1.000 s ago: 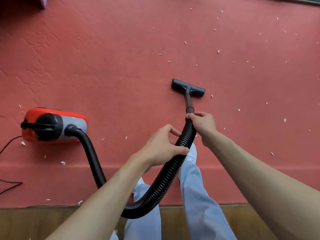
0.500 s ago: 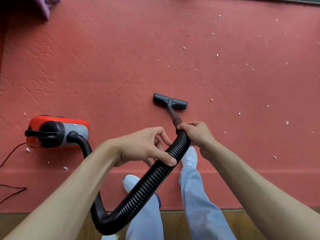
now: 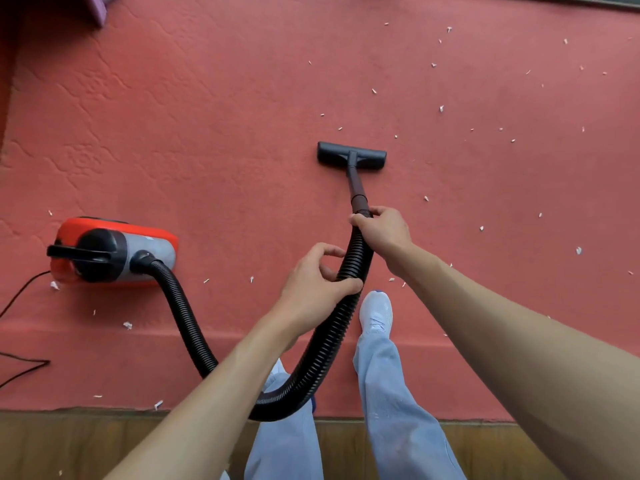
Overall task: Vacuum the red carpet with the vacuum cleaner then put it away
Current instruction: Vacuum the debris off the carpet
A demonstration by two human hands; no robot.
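Hidden: the black hose point(image 3: 187, 317) passes behind the left forearm; only one white shoe point(image 3: 375, 311) shows.
Cut off: the power cord point(image 3: 20, 296) leaves the left edge; a purple object point(image 3: 98, 8) at the far left is cropped and unidentifiable.
Vacuum cleaner point(image 3: 114, 251): lies on the red carpet point(image 3: 207, 133) at the left; its contents cannot be seen.
Nozzle point(image 3: 351, 156): flat on the carpet, beyond the hands.
Right hand point(image 3: 382, 233): fingers curled round the hose's top end, where the wand point(image 3: 356, 188) joins.
Left hand point(image 3: 311, 289): thumb and fingers wrapped round the hose just nearer, forefinger arched.
Scraps point(image 3: 441, 108): white, scattered mostly far right.
Wooden floor point(image 3: 86, 441): borders the carpet's near edge.
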